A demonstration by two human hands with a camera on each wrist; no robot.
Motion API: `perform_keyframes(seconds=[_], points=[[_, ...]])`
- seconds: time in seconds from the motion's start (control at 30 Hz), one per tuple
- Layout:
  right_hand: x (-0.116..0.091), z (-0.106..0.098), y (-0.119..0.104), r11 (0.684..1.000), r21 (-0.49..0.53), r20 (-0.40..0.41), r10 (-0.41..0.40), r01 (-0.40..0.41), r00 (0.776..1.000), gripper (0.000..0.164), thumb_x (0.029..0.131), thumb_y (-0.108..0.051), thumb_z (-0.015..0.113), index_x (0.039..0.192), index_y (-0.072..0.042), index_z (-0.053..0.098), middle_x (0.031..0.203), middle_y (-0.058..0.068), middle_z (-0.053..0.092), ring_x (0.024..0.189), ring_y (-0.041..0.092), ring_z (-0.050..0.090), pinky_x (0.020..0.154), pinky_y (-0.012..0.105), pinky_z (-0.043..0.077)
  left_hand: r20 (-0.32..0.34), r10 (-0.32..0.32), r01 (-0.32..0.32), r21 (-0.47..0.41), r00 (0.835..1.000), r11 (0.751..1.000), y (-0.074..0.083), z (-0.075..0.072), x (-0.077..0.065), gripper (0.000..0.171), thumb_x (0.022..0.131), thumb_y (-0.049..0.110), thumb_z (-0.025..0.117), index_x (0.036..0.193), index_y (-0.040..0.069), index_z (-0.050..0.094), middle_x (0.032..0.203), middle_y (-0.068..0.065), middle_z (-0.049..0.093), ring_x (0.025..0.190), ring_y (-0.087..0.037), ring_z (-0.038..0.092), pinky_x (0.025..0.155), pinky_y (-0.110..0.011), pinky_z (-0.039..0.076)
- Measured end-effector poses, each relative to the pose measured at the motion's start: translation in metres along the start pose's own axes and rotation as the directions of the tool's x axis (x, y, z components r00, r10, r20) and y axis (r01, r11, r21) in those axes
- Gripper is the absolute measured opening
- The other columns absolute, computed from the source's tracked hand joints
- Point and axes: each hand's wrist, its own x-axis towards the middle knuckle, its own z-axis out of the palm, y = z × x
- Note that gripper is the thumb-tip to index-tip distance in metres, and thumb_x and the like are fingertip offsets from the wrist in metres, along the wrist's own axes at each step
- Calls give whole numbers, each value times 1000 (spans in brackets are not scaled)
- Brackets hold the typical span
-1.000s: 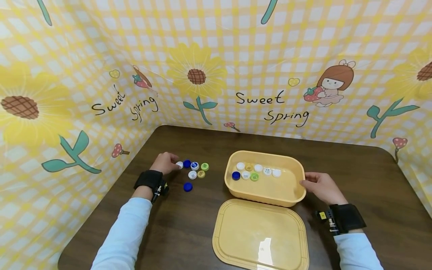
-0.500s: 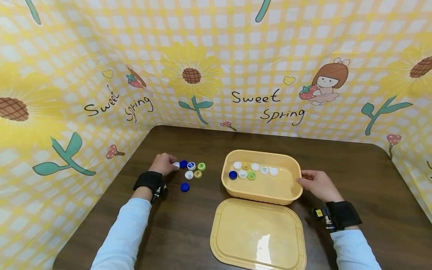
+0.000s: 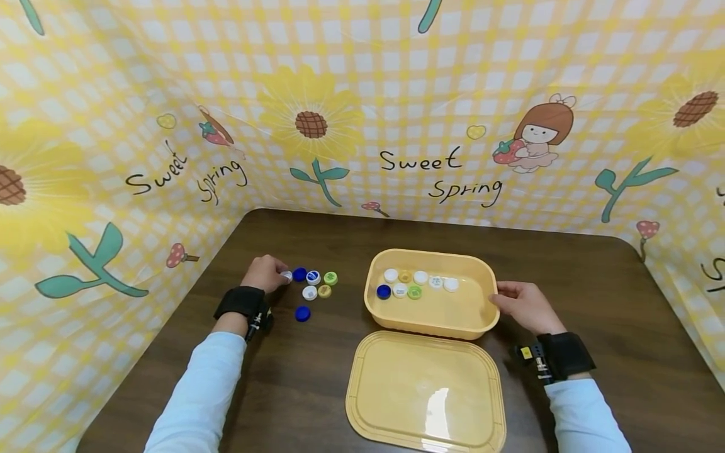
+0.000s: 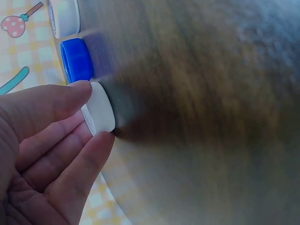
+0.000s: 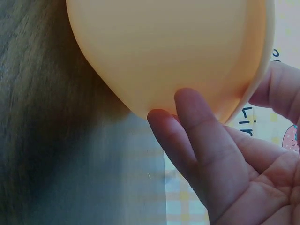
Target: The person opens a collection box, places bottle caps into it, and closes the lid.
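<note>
Yellow-and-white checked cloth (image 3: 362, 69), printed with sunflowers and the words "Sweet Spring", hangs along the far and left sides of a dark wooden worktop (image 3: 294, 384). At the left of the scene, the person's left hand (image 3: 264, 275) pinches a white cap (image 4: 101, 110) between thumb and fingertips, low at the worktop, the fingers only slightly parted around it. Just to its right is a dark blue cap (image 3: 299, 274), then a blue-marked cap (image 3: 313, 277) and a green cap (image 3: 331, 278); nearer lie a plain pale cap (image 3: 309, 292) and a yellow cap (image 3: 325, 291), with a second blue cap (image 3: 303, 313) nearest of all.

Toward the right stands a pale orange box (image 3: 432, 330) holding eight caps in two rows (five in the far row, three in the near one, all toward its left). The right hand (image 3: 527, 306) grips the right end of this box, fingertips against the outer wall and one digit passing behind the rim. A matching lid (image 3: 425, 390) lies flat on the near side of the box. Both wrists wear black bands below pale blue sleeves (image 3: 201, 384).
</note>
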Motion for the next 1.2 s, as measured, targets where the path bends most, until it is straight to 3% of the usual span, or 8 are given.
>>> perform_keyframes(seconds=[0.4, 0.67, 0.97, 1.2], points=[[4, 0, 3, 1000, 20, -11, -4, 4, 1000, 44, 94, -13, 61, 126, 17, 54, 112, 28, 64, 92, 26, 66, 70, 23, 53, -17, -14, 13, -57, 1000, 998, -2, -8, -7, 29, 86, 11, 71, 110, -6, 71, 103, -20, 69, 97, -37, 63, 83, -47, 50], [3, 1, 1, 1000, 24, -5, 11, -11, 1000, 45, 95, -13, 61, 127, 17, 53, 113, 28, 63, 96, 29, 65, 72, 26, 53, -41, 32, -34, -51, 999, 998, 13, -21, -9, 28, 86, 9, 70, 109, -7, 71, 100, -21, 70, 91, -35, 65, 78, -45, 52], [2, -1, 3, 999, 33, -5, 1, -1, 1000, 44, 95, -13, 61, 127, 16, 53, 114, 28, 63, 95, 28, 66, 73, 28, 54, -40, 117, -120, -69, 992, 990, 60, -38, -9, 32, 89, 12, 67, 116, -5, 68, 102, -19, 69, 88, -30, 64, 75, -41, 51], [2, -1, 2, 1000, 22, -8, -1, 1, 1000, 43, 94, -12, 62, 125, 17, 54, 110, 27, 65, 91, 27, 66, 71, 27, 54, -24, 197, -198, -100, 980, 975, 95, -41, -4, 30, 89, 12, 68, 116, -2, 69, 100, -15, 70, 86, -24, 65, 73, -37, 52]])
